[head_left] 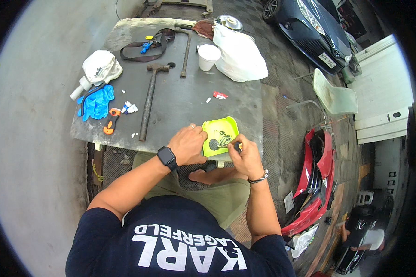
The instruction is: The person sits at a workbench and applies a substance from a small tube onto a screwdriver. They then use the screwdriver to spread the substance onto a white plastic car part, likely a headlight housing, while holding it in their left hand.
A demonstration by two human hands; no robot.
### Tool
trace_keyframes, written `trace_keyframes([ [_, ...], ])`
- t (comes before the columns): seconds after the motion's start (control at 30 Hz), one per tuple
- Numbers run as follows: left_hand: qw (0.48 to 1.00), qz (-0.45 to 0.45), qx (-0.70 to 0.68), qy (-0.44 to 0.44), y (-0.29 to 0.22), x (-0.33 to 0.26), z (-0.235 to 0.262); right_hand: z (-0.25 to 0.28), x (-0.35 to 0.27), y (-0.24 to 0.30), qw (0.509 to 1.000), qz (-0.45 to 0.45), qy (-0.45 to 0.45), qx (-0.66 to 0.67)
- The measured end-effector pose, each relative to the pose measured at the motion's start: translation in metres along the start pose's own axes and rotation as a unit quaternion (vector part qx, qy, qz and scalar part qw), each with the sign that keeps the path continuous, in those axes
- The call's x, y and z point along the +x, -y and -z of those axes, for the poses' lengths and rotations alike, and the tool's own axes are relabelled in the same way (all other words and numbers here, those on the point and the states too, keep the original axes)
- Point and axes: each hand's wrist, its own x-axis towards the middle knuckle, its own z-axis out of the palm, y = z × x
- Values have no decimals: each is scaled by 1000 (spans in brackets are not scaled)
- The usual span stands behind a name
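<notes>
A lime-green plastic tray sits at the near edge of the dark table, with smeared dark grey paste and a round dark blob inside. My left hand grips the tray's left side, fingers bent over its rim. In my right hand is a thin-shafted tool with a black and yellow handle, resembling a screwdriver. Its shaft reaches left over the tray, and the tip meets the dark blob. My fingers cover part of the handle.
On the table lie a hammer, a metal bar, blue gloves, an orange-black scraper and a strap. Behind are a white cup and plastic bag. A red bumper and chair stand right.
</notes>
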Motion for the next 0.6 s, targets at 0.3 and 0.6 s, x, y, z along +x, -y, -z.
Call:
trace_keyframes([
  [0.3, 1000, 0, 5, 7, 0, -1, -1, -4, 2, -3, 999, 12, -20, -26],
  [0.6, 1000, -1, 8, 9, -3, 0, 0, -11, 3, -5, 997, 35, -67, -19],
])
